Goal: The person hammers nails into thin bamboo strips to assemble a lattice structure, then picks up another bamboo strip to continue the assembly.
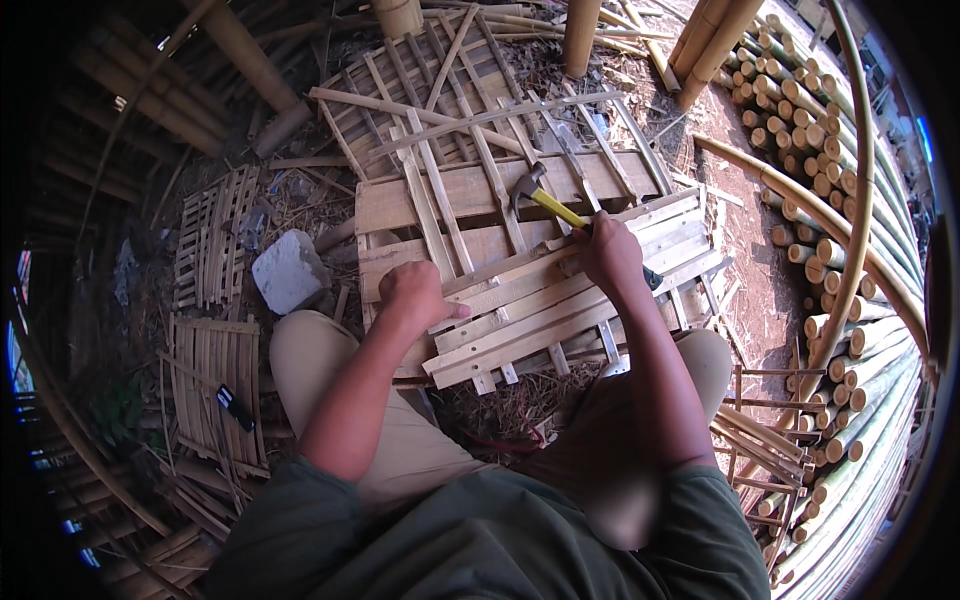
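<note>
My right hand (612,258) is closed around the hammer (556,207), which has a yellow handle and a dark claw head. The hammer is raised over a panel of pale slats (590,300) fixed across thinner crosspieces. At the left end of these slats, my left hand (410,294) is curled closed, its thumb pointing right along the wood. Whatever lies inside those fingers is hidden. Wide brown boards (450,205) lie under the slatted work, between my knees and the far frame.
Beyond the boards leans a larger slatted frame (430,80). A pale stone block (290,270) sits by my left knee, with small slatted panels (215,235) farther left. A dark phone-like object (235,408) rests there. Stacked bamboo poles (850,250) fill the right.
</note>
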### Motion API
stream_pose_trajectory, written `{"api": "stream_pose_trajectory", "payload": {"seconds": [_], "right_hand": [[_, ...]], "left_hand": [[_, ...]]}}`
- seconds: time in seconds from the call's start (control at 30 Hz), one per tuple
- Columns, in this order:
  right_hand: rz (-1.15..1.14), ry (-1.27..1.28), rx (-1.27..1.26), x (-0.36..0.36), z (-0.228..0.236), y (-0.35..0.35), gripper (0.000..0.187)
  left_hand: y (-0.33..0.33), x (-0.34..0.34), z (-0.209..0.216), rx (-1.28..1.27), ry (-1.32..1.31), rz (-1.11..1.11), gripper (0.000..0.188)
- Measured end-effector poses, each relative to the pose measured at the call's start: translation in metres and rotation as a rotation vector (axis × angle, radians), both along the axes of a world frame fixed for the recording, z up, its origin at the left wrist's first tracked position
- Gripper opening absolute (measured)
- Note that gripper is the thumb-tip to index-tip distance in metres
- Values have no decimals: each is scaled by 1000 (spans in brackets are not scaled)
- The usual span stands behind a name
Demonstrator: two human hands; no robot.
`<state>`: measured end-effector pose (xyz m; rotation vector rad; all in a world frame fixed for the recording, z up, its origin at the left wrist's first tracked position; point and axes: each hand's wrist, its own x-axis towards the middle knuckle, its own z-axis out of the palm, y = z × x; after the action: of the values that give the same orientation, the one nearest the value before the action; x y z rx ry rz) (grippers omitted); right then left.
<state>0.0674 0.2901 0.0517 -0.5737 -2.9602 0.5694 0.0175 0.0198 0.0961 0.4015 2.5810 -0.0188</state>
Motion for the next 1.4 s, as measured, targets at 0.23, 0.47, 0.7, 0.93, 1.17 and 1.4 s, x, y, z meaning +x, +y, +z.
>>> {"api": "stream_pose_trajectory", "payload": {"seconds": [0.23, 0.47, 0.7, 0.93, 1.17, 1.4], "right_hand": [[18, -14, 25, 0, 0, 2, 36], [24, -21, 4, 0, 3, 1, 34], [48, 12, 13, 1, 0, 1, 34], [48, -21, 20, 1, 1, 0, 32], [77, 56, 43, 3, -10, 1, 32], [47, -14, 67, 1, -9, -5, 31]], "left_hand": [[0, 0, 1, 2, 31, 15, 71], [2, -1, 0, 4, -3, 18, 72], [-14, -24, -12, 231, -135, 121, 56], [-9, -25, -34, 328, 153, 86, 63], [-1, -24, -32, 259, 167, 98, 68], [2, -21, -37, 235, 181, 84, 60]]}}
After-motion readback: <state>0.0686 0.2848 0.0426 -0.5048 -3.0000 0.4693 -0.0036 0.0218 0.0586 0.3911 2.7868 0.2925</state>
